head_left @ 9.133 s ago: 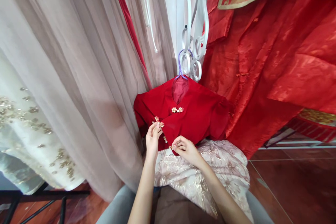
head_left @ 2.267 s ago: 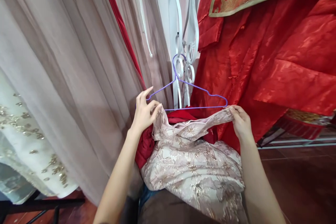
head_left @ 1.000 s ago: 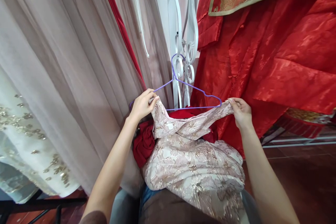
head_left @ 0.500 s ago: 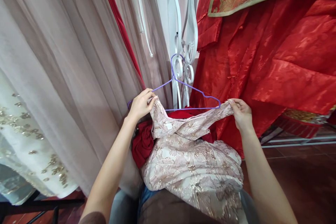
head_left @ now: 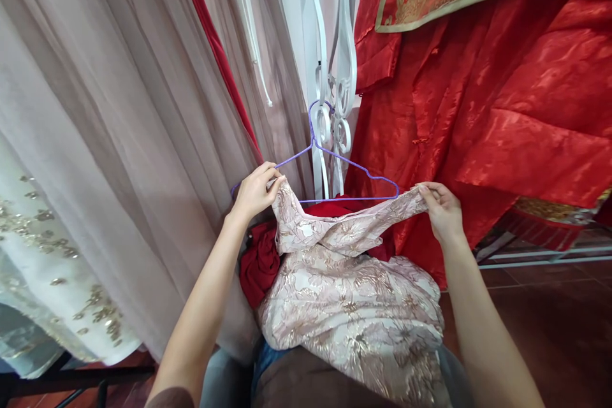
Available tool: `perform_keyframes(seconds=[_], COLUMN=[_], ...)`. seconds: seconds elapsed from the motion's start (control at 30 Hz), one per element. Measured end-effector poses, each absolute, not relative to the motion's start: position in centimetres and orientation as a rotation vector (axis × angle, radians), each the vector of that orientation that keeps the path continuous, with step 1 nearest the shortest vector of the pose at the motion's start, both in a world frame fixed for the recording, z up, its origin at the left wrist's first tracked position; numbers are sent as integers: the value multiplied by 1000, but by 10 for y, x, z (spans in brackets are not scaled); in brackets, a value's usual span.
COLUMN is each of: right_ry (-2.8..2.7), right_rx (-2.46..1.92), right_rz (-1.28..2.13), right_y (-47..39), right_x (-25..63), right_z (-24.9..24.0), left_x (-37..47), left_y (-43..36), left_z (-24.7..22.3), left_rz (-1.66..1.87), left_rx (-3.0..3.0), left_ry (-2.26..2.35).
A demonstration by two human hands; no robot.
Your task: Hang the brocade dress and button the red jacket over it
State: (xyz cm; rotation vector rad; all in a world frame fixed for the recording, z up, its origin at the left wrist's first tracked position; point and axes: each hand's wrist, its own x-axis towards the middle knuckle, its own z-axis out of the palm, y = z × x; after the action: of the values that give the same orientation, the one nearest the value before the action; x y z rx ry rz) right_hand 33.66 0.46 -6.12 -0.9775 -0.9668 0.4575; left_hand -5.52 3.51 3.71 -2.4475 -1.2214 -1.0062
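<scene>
A pink and cream floral dress [head_left: 354, 306] with metallic threads lies over my lap, its neckline stretched between my two hands. My left hand [head_left: 258, 190] pinches the left shoulder strap, close to the left arm of a purple hanger [head_left: 342, 158]. With my right hand [head_left: 440, 207] I grip the tip of the right strap, held out beyond the hanger's right end. The hanger's bottom bar runs just above the neckline. Its hook is at the white scrolled metal stand. Dark red fabric [head_left: 259, 264] bunches behind the dress.
Pale pinkish-grey drapery [head_left: 143, 140] hangs on the left, beside a white gown with gold appliqué [head_left: 52, 255]. A white scrolled metal stand [head_left: 343, 89] rises ahead. Glossy red garments [head_left: 478, 108] hang at the right, above reddish floor tiles [head_left: 540, 312].
My right hand has shifted slightly right, drawing the right strap a little farther past the hanger's end. The left hand keeps its hold, and the view has moved slightly.
</scene>
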Motion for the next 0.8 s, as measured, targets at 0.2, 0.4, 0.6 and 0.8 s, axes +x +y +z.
perform_keyframes(seconds=[0.2, 0.4, 0.6, 0.8], right_ry=[-1057, -1427, -1742, -1820], right_rx=[-998, -1017, -1258, -1241], right_rz=[395, 254, 149, 16], right_y=[14, 37, 31, 33], right_x=[329, 296, 289, 286], right_z=[-49, -8, 3, -4], left_x=[-52, -44, -46, -74], left_y=[35, 34, 30, 15], left_z=[36, 29, 26, -15], left_rz=[-1016, -1077, -1159, -1759], left_rx=[-2494, -2525, -2402, -1752], left_ry=[-1220, -1225, -1213, -1374])
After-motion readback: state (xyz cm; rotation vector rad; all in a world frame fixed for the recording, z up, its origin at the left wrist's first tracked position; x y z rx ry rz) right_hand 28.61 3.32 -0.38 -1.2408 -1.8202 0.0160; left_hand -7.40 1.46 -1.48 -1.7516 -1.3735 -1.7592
